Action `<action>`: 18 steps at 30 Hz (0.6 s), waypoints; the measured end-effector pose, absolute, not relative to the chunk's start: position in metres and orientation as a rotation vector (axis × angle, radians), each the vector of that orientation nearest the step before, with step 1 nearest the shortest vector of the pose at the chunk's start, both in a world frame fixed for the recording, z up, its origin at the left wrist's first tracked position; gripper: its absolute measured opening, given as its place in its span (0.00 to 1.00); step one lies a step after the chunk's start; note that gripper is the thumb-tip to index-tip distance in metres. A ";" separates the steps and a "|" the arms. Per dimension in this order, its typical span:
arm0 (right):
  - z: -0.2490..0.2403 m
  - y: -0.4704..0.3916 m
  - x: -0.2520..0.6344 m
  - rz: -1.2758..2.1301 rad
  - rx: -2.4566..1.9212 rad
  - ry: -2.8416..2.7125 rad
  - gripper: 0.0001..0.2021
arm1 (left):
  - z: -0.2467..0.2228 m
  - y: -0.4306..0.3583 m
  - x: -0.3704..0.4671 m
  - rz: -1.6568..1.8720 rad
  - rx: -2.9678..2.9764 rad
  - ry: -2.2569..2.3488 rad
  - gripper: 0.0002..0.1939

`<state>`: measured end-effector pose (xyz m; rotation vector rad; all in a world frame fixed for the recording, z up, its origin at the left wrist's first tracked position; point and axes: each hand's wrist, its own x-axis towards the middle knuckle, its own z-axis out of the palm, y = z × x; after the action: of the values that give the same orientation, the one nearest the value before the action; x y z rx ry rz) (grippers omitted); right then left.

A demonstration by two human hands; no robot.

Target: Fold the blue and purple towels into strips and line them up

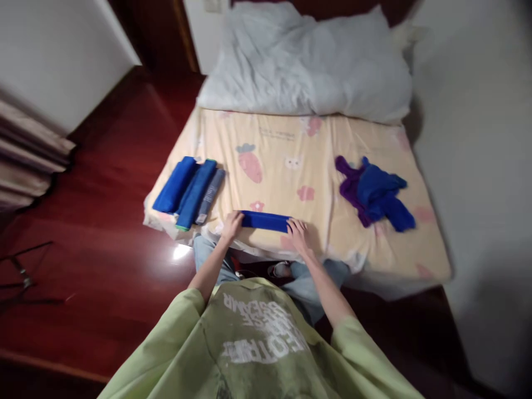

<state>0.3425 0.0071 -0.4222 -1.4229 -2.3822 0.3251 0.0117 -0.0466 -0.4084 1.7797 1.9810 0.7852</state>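
- Strip of folded blue cloth point(266, 220), landmark for all below: lies crosswise near the close edge of a bed point(313, 166), in front of the person.
- L hand point(231, 226): holding strip's L end, narrow grip; can't tell how far fingers go underneath.
- R hand point(298, 234): holding strip's R end, fingers bent over the top; underside hidden too.
- L of strip, past L hand: 3 folded cloths side by side, all slanting. Outermost is bright blue cloth point(174, 185), then green-edged blue cloth point(196, 195), then smaller grey-blue cloth point(211, 195), nearest the strip.
- R of strip, well apart: loose pile, crumpled blue cloth point(376, 191) partly over purple cloth point(348, 188).
- Beyond strip, far end of bed: puffy white bedding point(307, 69).
- Under strip: pale yellow sheet w/ carrot, rabbit & pink prints.
- Below strip: person's pale green shirt point(261, 360) w/ white lettering, blue jeans point(328, 271).
- Far L of strip: dark red floor point(108, 183), striped curtain point(31, 155), thin black stand point(25, 282).
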 end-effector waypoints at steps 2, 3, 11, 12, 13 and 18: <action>-0.428 0.003 0.350 0.310 -1.295 -2.485 0.21 | -0.408 -0.054 0.008 0.735 1.899 1.737 0.17; -0.432 0.003 0.354 0.297 -1.265 -2.526 0.24 | -0.409 -0.057 0.005 0.717 1.916 1.666 0.19; -0.435 0.029 0.350 0.198 -1.306 -2.666 0.27 | -0.392 -0.041 -0.002 0.655 1.794 1.691 0.16; -0.430 0.032 0.348 0.209 -1.334 -2.680 0.27 | -0.389 -0.037 -0.002 0.632 1.809 1.687 0.15; -0.425 0.035 0.347 0.233 -1.357 -2.696 0.27 | -0.385 -0.033 -0.003 0.610 1.825 1.682 0.14; -0.400 0.049 0.356 0.495 -1.367 -2.731 0.26 | -0.378 -0.047 -0.013 0.568 1.876 1.619 0.15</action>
<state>0.3560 0.0488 -0.4003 -1.3668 -2.7311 0.4951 -0.0126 -0.0470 -0.3784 1.8760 1.6191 0.5676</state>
